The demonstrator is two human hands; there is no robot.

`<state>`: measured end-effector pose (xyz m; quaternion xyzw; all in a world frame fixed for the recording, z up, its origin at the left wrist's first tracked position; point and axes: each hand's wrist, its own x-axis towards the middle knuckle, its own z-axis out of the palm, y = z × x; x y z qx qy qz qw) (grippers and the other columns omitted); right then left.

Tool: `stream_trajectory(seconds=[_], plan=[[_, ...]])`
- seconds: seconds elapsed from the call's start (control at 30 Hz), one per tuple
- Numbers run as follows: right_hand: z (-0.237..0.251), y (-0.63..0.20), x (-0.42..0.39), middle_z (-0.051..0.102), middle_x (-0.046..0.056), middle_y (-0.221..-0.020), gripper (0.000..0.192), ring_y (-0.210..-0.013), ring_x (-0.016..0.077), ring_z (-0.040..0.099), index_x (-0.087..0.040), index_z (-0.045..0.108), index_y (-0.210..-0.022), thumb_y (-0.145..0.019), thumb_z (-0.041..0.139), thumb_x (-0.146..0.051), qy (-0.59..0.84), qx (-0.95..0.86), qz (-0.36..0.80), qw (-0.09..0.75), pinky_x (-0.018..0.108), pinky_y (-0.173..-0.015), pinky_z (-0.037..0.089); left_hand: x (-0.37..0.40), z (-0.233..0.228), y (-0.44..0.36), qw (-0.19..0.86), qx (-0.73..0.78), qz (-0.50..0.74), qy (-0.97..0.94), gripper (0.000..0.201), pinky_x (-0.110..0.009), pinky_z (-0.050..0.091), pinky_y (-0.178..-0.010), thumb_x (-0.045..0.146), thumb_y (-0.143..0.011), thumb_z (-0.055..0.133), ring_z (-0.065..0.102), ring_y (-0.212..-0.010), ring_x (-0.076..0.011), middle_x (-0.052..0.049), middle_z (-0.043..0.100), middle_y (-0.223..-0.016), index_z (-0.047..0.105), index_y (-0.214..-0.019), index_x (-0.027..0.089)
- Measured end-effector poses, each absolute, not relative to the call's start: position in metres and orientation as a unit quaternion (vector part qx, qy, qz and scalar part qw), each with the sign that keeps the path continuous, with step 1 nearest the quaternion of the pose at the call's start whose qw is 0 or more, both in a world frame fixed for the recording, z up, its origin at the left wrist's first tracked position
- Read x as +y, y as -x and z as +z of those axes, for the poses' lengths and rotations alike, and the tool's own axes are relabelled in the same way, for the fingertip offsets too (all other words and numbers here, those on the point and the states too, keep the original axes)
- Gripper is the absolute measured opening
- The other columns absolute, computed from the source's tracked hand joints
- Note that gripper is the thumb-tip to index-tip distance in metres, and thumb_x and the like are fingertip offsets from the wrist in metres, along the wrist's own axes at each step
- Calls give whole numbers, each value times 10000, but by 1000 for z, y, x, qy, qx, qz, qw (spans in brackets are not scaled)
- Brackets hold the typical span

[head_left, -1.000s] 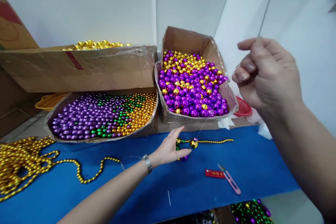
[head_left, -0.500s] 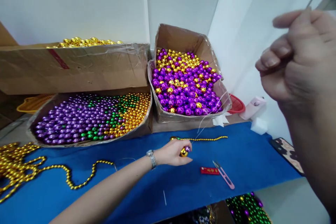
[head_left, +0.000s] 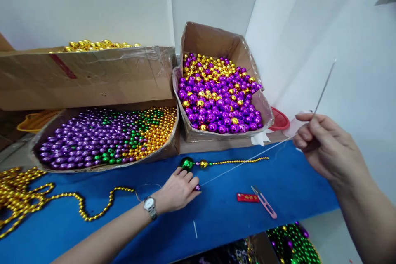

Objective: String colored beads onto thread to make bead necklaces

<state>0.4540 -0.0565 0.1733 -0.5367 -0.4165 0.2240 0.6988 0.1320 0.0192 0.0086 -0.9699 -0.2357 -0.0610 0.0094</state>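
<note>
Left hand [head_left: 177,189] rests on table [head_left: 216,222], fingers pinched on purple bead [head_left: 197,187], just below green bead [head_left: 187,163]. Right hand [head_left: 328,148], well right of green bead, fingers clamped on needle [head_left: 321,90], thread [head_left: 241,165] taut btwn.

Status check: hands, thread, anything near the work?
Left hand pins a purple bead on the blue mat. Right hand pinches the needle, thread taut between. Snips and red lighter lie close by.

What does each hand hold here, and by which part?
The right hand pinches a long needle at its lower end. The left hand pins a purple bead on the taut thread under its fingertips.
</note>
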Motion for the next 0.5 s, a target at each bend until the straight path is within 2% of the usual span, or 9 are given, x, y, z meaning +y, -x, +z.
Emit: stream_trajectory(seconds=[0.1,0.23,0.37,0.43,0.5], plan=[[166,-460,-65,377,10,-538,151,-468,139,343,-288,696,-773,-697,625,-397,541,-400,219,707,315,-430,207,19,-5,-126,-3,-250,-93,964,180,-416,348,-920,287,-913,397,527,-870,-216,-65,575,-884,548,-933,191],[163,-478,-70,498,17,-606,204,-551,112,442,-214,670,-868,-718,727,-340,510,-386,201,742,238,-445,270,29,-14,-119,-3,-268,-85,960,247,-404,359,-920,274,-901,444,531,-940,-225,-81,585,-967,512,-1120,182],[163,-482,-72,501,5,-615,147,-541,80,446,-198,640,-909,-798,697,-275,473,-369,185,778,216,-458,281,32,-15,-112,28,-295,-36,954,156,-460,344,-936,237,-863,512,539,-943,-255,-96,610,-931,578,-984,166],[160,-471,-73,471,-4,-613,91,-519,74,424,-222,628,-925,-853,638,-277,458,-371,206,781,226,-449,274,28,-12,-108,24,-297,-30,954,246,-495,317,-965,280,-809,596,514,-1039,-294,-121,610,-1038,580,-1027,168],[153,-452,-73,432,-18,-600,71,-505,75,403,-241,617,-933,-883,593,-286,435,-393,250,770,235,-440,278,23,-4,-101,11,-298,-32,954,467,-521,290,-991,326,-760,654,449,-1163,-333,-145,556,-1214,523,-1184,184]])
